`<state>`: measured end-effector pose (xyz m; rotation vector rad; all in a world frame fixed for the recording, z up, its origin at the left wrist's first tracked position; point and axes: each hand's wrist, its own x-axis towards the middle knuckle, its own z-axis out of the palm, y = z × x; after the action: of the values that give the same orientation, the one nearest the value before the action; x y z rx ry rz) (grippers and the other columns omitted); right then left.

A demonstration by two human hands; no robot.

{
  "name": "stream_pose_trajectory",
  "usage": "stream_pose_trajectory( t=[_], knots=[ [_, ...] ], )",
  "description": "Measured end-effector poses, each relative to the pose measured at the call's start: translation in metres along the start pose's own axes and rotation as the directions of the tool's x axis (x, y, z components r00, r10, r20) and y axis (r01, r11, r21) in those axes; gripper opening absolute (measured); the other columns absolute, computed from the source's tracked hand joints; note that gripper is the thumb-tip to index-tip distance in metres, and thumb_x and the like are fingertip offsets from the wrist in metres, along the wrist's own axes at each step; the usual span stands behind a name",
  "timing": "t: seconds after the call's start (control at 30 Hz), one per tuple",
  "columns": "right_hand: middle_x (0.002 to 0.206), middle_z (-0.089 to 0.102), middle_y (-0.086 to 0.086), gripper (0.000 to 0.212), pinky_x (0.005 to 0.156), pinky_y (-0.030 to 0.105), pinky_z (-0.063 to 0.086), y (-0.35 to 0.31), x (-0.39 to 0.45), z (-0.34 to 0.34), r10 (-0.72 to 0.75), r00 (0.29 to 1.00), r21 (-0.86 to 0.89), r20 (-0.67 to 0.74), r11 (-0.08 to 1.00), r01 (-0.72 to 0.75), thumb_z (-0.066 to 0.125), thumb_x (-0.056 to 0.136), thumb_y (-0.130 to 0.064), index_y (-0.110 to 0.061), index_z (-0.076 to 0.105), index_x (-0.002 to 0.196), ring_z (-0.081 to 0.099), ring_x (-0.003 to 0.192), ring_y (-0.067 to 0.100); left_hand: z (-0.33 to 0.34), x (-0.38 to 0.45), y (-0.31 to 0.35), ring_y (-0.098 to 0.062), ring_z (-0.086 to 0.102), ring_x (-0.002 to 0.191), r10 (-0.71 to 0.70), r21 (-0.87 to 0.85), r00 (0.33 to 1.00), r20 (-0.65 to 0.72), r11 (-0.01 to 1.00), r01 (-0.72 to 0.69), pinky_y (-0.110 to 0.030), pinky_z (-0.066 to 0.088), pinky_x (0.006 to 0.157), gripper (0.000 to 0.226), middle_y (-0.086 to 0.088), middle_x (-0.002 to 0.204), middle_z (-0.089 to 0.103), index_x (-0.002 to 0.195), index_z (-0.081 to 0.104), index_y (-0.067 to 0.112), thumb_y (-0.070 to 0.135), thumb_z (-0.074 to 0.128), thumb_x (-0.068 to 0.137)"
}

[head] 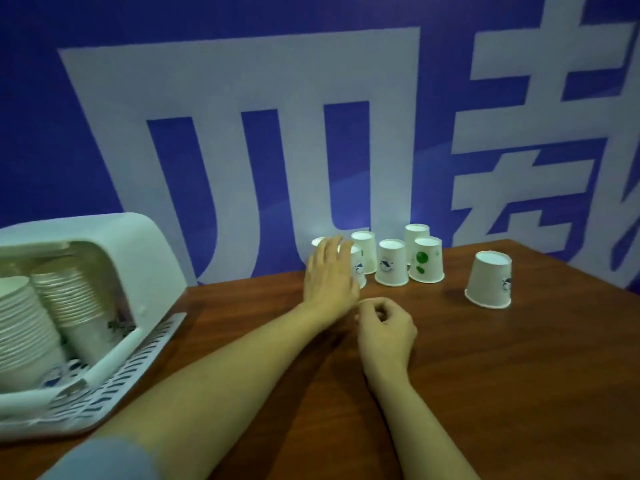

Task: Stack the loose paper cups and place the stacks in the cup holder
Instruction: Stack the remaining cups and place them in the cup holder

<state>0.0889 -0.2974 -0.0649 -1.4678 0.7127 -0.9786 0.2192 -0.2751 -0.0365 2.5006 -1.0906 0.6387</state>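
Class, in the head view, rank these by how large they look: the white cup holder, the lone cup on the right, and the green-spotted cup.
1. Cup holder, clearly largest.
2. Lone cup.
3. Green-spotted cup.
The cups may be identical; the lone one sits nearer the camera.

Your left hand (329, 271) covers left end of upturned cup cluster (391, 263); cups there stand close, gaps too tight for fingers. Wall (242, 168) blocks behind. Lone cup (489, 279) stands well apart right, open surface (502, 375) all round. Cup holder (114, 306) far left, opening crowded with stacks (69, 299).
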Motion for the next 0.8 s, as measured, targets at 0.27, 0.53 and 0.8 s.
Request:
stream_pose_trajectory(
  t=[0.27,0.53,0.8],
  knots=[
    [0.066,0.070,0.000,0.022,0.063,0.033,0.051,0.006,0.009,0.007,0.010,1.000,-0.028,0.013,1.000,-0.010,0.063,0.090,-0.019,-0.019,0.068,0.068,0.065,0.065,0.017,0.008,0.030,0.003,-0.037,0.023,0.154,0.126,0.555,0.955,0.269,0.790,-0.261,-0.057,0.019,0.122,0.082,-0.009,0.167,0.026,0.162,0.017,0.027,0.032,0.067,0.097],
    [0.063,0.069,0.002,0.021,0.058,0.026,0.042,0.006,0.007,0.006,0.001,1.000,-0.036,-0.004,0.999,-0.001,0.064,0.088,-0.016,-0.014,0.068,0.068,0.062,0.065,0.020,-0.051,-0.014,-0.037,-0.029,0.043,0.127,0.129,0.594,0.976,0.177,0.776,-0.210,-0.040,0.036,0.100,0.056,-0.005,0.144,0.042,0.141,0.046,0.021,0.033,0.070,0.093],
    [0.070,0.071,-0.006,0.017,0.070,0.033,0.052,0.002,0.002,0.008,-0.040,0.990,-0.130,0.135,0.990,0.058,0.066,0.088,-0.027,-0.021,0.071,0.072,0.066,0.073,0.014,-0.057,-0.135,-0.055,-0.007,0.061,0.089,-0.221,-0.270,0.961,0.168,0.927,0.260,-0.034,0.054,0.073,0.050,0.013,0.096,0.065,0.098,0.060,0.029,0.077,0.060,0.086]
  ],
)
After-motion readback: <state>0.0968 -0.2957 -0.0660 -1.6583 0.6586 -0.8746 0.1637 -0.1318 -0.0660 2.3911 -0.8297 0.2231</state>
